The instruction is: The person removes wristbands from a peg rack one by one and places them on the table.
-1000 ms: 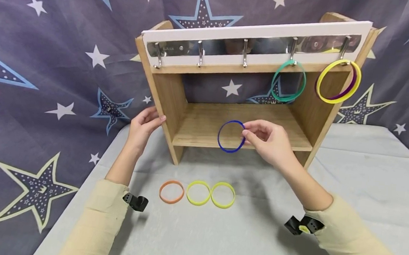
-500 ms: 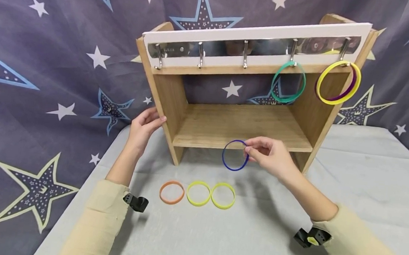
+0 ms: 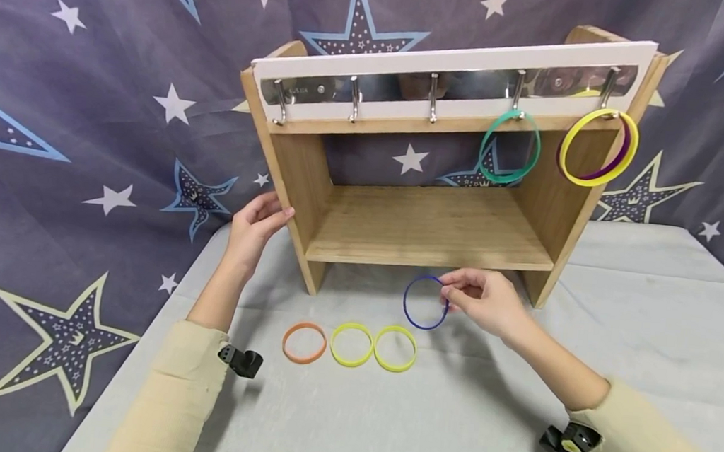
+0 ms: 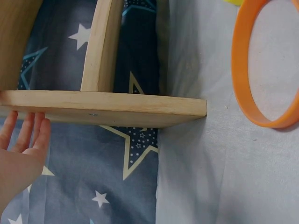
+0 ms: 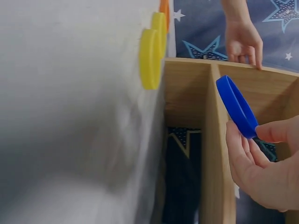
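My right hand (image 3: pixel 486 303) pinches a blue silicone wristband (image 5: pixel 230 102) between thumb and fingers. It is held in front of the wooden shelf unit (image 3: pixel 432 231), below its lower board and just behind the loose bands on the table. My left hand (image 3: pixel 253 231) touches the unit's left side panel (image 4: pixel 117 105), with fairly straight fingers against its outer face. An orange wristband (image 3: pixel 303 361) and two yellow-green ones (image 3: pixel 351 364) lie in a row on the table; the two yellow-green ones sit edge to edge.
Several metal hooks (image 3: pixel 434 97) line a white board (image 3: pixel 452 52) atop the unit. A teal band (image 3: pixel 507 179) hangs from one hook. At the far right hook hang a yellow band (image 3: pixel 564 150) and a purple one. A star-patterned curtain (image 3: pixel 115 121) backs the grey-covered table (image 3: pixel 346 423).
My right hand has brought the blue wristband down from in front of the lower board, toward me and slightly right. The left hand stays at the side panel.
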Demonstrator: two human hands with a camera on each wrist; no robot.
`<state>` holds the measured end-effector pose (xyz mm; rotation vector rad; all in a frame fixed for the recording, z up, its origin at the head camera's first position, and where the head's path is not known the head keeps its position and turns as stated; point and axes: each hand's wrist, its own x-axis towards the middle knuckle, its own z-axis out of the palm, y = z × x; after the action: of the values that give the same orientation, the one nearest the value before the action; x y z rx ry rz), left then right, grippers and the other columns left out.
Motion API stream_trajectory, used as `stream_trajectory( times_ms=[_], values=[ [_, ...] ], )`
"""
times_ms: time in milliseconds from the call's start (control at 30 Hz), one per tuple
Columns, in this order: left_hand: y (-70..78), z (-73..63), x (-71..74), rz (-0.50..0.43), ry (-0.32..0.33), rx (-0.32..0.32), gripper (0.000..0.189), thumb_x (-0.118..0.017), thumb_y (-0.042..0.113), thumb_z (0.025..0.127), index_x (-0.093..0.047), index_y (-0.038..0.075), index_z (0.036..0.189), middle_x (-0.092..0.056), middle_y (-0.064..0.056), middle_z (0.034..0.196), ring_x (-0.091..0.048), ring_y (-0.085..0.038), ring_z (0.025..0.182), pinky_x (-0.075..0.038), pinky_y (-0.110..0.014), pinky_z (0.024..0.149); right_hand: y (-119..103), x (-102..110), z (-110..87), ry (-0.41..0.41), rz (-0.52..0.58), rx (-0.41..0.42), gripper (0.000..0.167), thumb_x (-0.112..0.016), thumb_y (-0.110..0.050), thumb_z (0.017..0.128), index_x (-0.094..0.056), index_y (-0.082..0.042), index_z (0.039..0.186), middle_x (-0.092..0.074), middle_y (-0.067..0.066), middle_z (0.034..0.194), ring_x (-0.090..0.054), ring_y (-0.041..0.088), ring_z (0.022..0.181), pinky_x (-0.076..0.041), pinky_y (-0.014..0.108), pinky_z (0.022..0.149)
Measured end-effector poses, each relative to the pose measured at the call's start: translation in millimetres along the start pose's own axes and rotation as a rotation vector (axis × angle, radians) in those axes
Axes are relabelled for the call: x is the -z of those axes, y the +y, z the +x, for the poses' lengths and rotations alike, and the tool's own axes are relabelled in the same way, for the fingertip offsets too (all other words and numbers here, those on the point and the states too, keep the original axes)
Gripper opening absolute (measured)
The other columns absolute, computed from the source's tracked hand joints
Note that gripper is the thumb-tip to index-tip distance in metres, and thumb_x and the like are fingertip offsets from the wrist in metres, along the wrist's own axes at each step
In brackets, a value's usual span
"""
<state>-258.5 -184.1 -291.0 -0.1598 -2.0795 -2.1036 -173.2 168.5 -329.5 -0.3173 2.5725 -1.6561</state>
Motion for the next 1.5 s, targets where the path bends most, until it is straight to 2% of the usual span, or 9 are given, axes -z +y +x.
stream_trajectory(
  times_ms=[233,400,633,800,967,1167,1300,1500],
  values=[
    [0.2,0.1,-0.2,0.010,0.005,-0.001,0.030,-0.064,0.008,0.089,-0.058,0.011,0.119,-0.066,0.012,0.099,-0.063,-0.002,0.096,-0.053,-0.014,0.088,11,-1,-6.0,-0.032,0.031,-0.044,0.025,-0.060,-0.005,0.091,-0.062,0.011,0.110,-0.072,0.023,0.093,-0.071,0.012,0.076,-0.062,0.033,0.073],
    [-0.3,0.2,0.0,0.003,0.005,0.008,0.031,-0.064,0.008,0.089,-0.058,0.012,0.120,-0.065,0.011,0.100,-0.063,-0.002,0.097,-0.053,-0.014,0.089,18,-2,-9.7,-0.072,0.062,-0.056,0.031,-0.061,-0.005,0.089,-0.059,0.015,0.112,-0.071,0.021,0.091,-0.070,0.012,0.075,-0.062,0.031,0.071],
    [-0.2,0.5,0.3,-0.004,0.007,-0.001,0.030,-0.063,0.007,0.089,-0.058,0.012,0.119,-0.065,0.009,0.101,-0.063,-0.001,0.096,-0.053,-0.013,0.088,31,-1,-10.5,-0.180,0.060,-0.104,0.030,-0.054,0.000,0.088,-0.057,0.018,0.113,-0.070,0.024,0.094,-0.068,0.012,0.075,-0.062,0.030,0.069],
    [-0.8,0.5,0.7,-0.001,0.006,0.006,0.032,-0.063,0.007,0.089,-0.057,0.011,0.121,-0.064,0.009,0.102,-0.063,-0.001,0.097,-0.053,-0.013,0.088,37,0,-9.1,-0.261,0.071,-0.155,0.029,-0.053,0.000,0.090,-0.057,0.019,0.112,-0.069,0.021,0.092,-0.068,0.015,0.077,-0.062,0.031,0.070],
    [-1.2,0.4,0.5,0.006,0.004,0.008,0.034,-0.064,0.008,0.090,-0.057,0.010,0.123,-0.064,0.010,0.103,-0.062,-0.001,0.097,-0.052,-0.013,0.089,43,1,-8.0,-0.321,0.089,-0.164,0.028,-0.052,0.002,0.090,-0.056,0.020,0.110,-0.068,0.016,0.087,-0.066,0.014,0.076,-0.062,0.033,0.070],
    [-0.8,0.2,-0.3,0.000,0.004,0.002,0.029,-0.063,0.008,0.089,-0.058,0.013,0.118,-0.065,0.011,0.100,-0.062,-0.001,0.096,-0.053,-0.013,0.087,50,1,-6.8,-0.367,0.105,-0.175,0.028,-0.051,0.002,0.088,-0.055,0.020,0.109,-0.068,0.013,0.085,-0.065,0.012,0.075,-0.062,0.032,0.070],
    [-0.9,0.1,-0.4,-0.007,0.000,-0.004,0.027,-0.063,0.007,0.089,-0.059,0.014,0.115,-0.065,0.011,0.100,-0.063,-0.001,0.096,-0.053,-0.013,0.087,50,2,-5.7,-0.381,0.058,-0.173,0.029,-0.053,0.001,0.088,-0.057,0.020,0.110,-0.070,0.014,0.086,-0.066,0.010,0.076,-0.062,0.029,0.071],
    [-1.6,0.5,-0.1,-0.006,0.001,-0.005,0.028,-0.064,0.007,0.089,-0.059,0.014,0.117,-0.065,0.010,0.101,-0.063,-0.002,0.097,-0.053,-0.014,0.088,38,9,-6.6,-0.346,-0.126,-0.133,0.027,-0.058,-0.005,0.089,-0.064,0.011,0.109,-0.073,0.015,0.089,-0.068,0.012,0.077,-0.061,0.029,0.069]
  ],
)
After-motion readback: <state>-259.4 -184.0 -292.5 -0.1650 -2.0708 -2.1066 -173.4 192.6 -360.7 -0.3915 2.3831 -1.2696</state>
